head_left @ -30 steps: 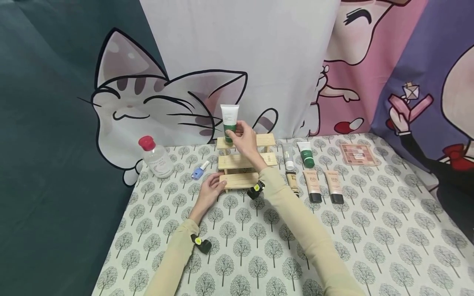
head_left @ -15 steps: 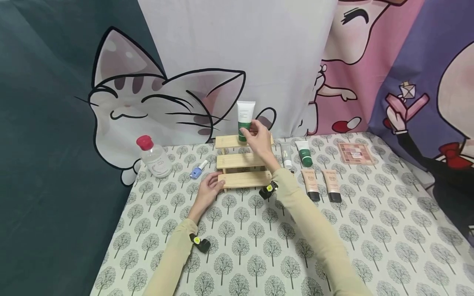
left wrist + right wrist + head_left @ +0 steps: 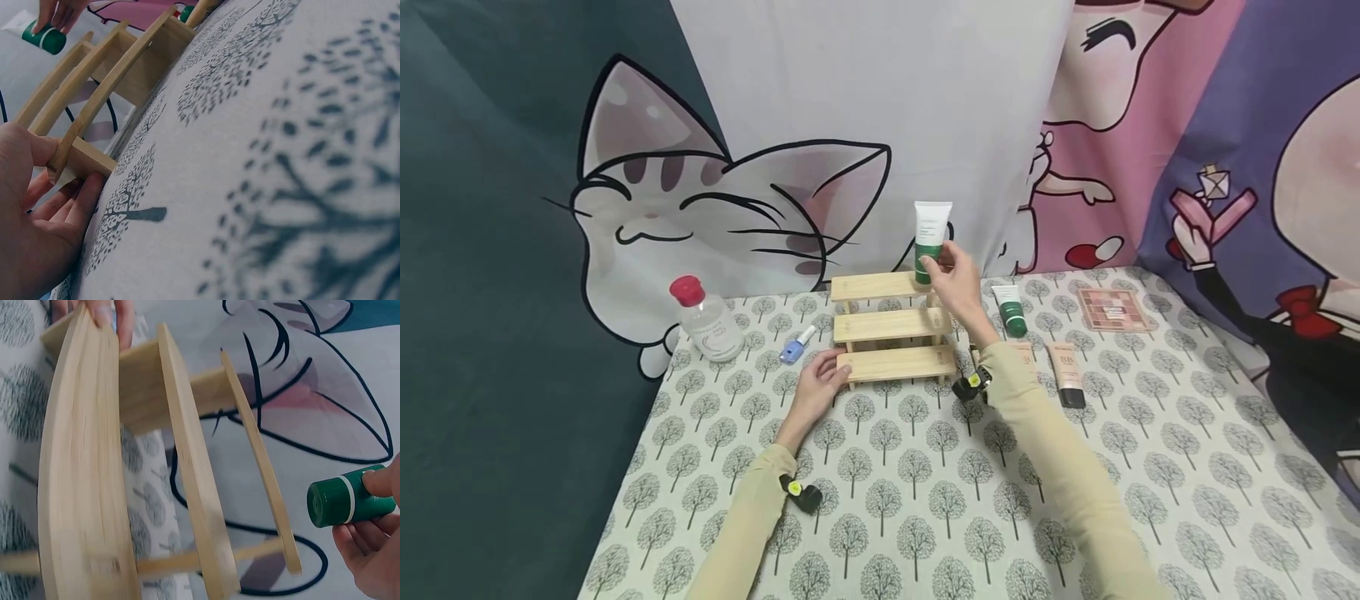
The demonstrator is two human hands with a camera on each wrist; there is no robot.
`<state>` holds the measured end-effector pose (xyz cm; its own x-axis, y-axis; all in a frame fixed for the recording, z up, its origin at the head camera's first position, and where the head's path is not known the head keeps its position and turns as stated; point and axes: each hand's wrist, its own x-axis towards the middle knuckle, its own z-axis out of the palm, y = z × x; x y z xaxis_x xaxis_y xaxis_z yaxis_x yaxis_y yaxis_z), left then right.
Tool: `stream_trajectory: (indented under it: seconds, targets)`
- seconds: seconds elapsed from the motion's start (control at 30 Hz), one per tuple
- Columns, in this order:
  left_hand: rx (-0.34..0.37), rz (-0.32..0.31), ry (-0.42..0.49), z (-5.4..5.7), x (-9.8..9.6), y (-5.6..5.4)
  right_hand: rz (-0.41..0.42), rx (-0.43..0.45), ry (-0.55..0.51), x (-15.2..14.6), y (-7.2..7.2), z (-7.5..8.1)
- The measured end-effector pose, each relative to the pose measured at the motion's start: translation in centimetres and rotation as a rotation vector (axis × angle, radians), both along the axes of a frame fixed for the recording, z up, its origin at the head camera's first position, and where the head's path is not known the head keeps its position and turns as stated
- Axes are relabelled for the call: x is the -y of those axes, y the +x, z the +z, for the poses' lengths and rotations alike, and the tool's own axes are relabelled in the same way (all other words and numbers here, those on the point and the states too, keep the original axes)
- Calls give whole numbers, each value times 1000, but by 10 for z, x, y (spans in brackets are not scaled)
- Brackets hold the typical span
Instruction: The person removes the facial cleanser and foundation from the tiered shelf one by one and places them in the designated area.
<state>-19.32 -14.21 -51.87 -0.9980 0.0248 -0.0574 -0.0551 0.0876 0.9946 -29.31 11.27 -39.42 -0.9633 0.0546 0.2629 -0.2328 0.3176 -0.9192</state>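
A three-tier wooden display stand (image 3: 892,325) stands on the tree-print cloth. My left hand (image 3: 817,387) grips the left end of its lowest tier, thumb on top and fingers beneath in the left wrist view. My right hand (image 3: 958,286) pinches a white-and-green squeeze tube (image 3: 931,227), upright with its green cap down, near the right end of the top tier. In the right wrist view a gap shows between the tube's cap (image 3: 328,503) and the top tier (image 3: 259,459). The fingers partly cover the tube's green lower part.
Left of the stand are a red-capped clear bottle (image 3: 709,323) and a blue nail polish bottle (image 3: 796,345). To the right lie another green-and-white tube (image 3: 1011,312), a BB cream tube (image 3: 1067,372) and a makeup palette (image 3: 1115,310). My right sleeve partly hides other tubes.
My right hand has carried the upright tube rightward along the top tier, from its left end to its right end. The left hand keeps its hold on the stand.
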Motion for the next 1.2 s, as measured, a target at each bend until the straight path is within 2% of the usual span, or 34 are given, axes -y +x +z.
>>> stream_trajectory:
  seconds: [0.3,0.57,0.7,0.93,1.2]
  targets:
    - [17,2,8,-1,1,0,-25,6,13,-31,-1,0]
    - [25,5,18,2,1,2,-78,16,70,-55,0,-1]
    - [14,0,14,2,2,1,-120,11,132,-69,0,-3]
    - [16,-6,19,3,2,1,-176,-16,197,-97,0,-12]
    - [20,-4,15,1,0,2,-207,40,212,-123,7,-25]
